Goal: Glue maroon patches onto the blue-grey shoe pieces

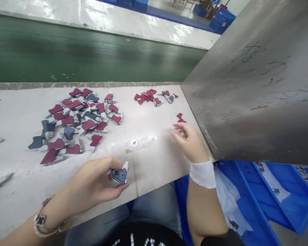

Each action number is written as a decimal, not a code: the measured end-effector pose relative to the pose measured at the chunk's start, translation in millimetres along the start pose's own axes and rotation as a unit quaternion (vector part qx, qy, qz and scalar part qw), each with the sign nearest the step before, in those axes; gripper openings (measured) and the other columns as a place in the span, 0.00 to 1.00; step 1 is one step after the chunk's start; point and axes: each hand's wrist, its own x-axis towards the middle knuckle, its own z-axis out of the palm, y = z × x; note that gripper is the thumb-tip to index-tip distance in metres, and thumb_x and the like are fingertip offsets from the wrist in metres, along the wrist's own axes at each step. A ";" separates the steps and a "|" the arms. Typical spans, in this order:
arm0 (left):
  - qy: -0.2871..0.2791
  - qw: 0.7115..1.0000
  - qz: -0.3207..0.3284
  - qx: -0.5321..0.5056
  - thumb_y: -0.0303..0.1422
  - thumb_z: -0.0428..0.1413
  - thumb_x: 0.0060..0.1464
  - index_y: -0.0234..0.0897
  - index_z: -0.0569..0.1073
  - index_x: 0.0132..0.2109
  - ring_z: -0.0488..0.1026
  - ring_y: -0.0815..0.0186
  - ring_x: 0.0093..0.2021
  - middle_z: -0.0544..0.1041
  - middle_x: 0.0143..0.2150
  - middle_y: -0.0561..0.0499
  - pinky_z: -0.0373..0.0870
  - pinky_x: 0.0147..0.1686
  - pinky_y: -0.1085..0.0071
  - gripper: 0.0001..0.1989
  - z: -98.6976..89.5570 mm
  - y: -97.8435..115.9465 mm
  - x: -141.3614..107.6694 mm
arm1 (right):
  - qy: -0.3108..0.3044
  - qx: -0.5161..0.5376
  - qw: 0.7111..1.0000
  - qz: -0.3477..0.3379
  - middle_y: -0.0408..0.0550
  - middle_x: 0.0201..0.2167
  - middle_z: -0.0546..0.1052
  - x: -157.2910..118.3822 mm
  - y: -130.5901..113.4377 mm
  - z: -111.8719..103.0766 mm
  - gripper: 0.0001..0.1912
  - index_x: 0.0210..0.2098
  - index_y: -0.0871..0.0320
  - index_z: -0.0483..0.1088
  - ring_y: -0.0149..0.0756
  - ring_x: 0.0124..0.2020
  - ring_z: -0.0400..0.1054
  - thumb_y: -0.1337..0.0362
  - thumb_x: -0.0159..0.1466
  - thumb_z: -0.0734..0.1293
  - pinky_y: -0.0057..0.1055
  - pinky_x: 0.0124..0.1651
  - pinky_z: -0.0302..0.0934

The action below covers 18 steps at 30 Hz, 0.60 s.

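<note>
My left hand [100, 182] grips a grey and white plastic part [119, 175] between thumb and fingers, near the front edge of the white table [154, 160]. My right hand [188, 140] hovers over the table's right side with its fingers bent and somewhat apart, just in front of a few small red pieces [180, 118]. Nothing shows between its fingers. A heap of grey-white parts [88, 116], many with red faces, lies at the left. Loose red pieces [145, 96] form a small pile at the back, beside a few more parts [169, 98].
A round white item [132, 144] sits mid-table. Behind the table runs a green belt [92, 54]. A tall metal panel [251, 82] bounds the right side, and blue bins [246, 198] with plastic bags stand below it. More parts [0, 181] lie at the far left.
</note>
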 end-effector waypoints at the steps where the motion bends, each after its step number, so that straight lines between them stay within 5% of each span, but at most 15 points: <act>1: -0.007 1.000 -0.010 -0.002 0.33 0.59 0.55 0.39 0.68 0.39 0.73 0.69 0.26 0.77 0.31 0.54 0.69 0.24 0.74 0.08 0.7 0.4 -0.2 | 0.030 -0.024 0.999 0.031 0.59 0.42 0.76 4.2 14.8 -7.7 0.15 0.46 0.63 0.71 0.47 0.42 0.70 0.63 0.61 0.66 0.46 0.47 0.64; 4: -0.028 0.999 -0.027 -0.018 0.35 0.59 0.56 0.39 0.68 0.39 0.73 0.69 0.26 0.76 0.30 0.54 0.69 0.25 0.74 0.08 3.2 -1.2 -1.0 | 0.046 -0.059 0.994 0.080 0.60 0.38 0.76 17.3 46.3 -18.8 0.13 0.41 0.64 0.73 0.45 0.35 0.68 0.64 0.58 0.67 0.45 0.43 0.63; 8: -0.025 0.999 -0.032 -0.017 0.40 0.64 0.53 0.39 0.70 0.38 0.74 0.68 0.28 0.78 0.31 0.54 0.68 0.27 0.73 0.13 7.1 -7.2 -1.0 | 0.008 -0.043 0.994 0.098 0.54 0.35 0.77 27.5 50.5 -16.8 0.12 0.42 0.62 0.73 0.40 0.31 0.68 0.65 0.57 0.68 0.39 0.38 0.64; 14: 0.041 0.999 -0.008 -0.024 0.38 0.66 0.50 0.38 0.69 0.38 0.75 0.68 0.28 0.79 0.31 0.53 0.70 0.28 0.73 0.15 10.9 -11.2 -1.6 | -0.050 0.015 0.993 0.102 0.53 0.34 0.80 7.9 9.7 -17.7 0.07 0.35 0.60 0.76 0.44 0.35 0.74 0.62 0.59 0.71 0.41 0.43 0.66; 16: 0.075 0.997 0.006 -0.008 0.36 0.65 0.52 0.38 0.69 0.39 0.76 0.69 0.29 0.79 0.32 0.54 0.70 0.28 0.74 0.13 12.8 -11.9 -3.0 | -0.096 0.089 0.987 0.094 0.52 0.36 0.81 -10.8 -12.4 -16.5 0.09 0.35 0.58 0.75 0.43 0.37 0.76 0.59 0.59 0.72 0.39 0.43 0.69; 18: 0.101 0.995 0.021 0.020 0.35 0.64 0.53 0.38 0.69 0.40 0.76 0.69 0.30 0.79 0.33 0.53 0.71 0.29 0.74 0.12 15.2 -12.8 -4.6 | -0.179 0.238 0.950 0.090 0.51 0.36 0.81 -31.2 -36.4 -10.6 0.09 0.34 0.58 0.74 0.42 0.39 0.77 0.59 0.59 0.73 0.37 0.44 0.71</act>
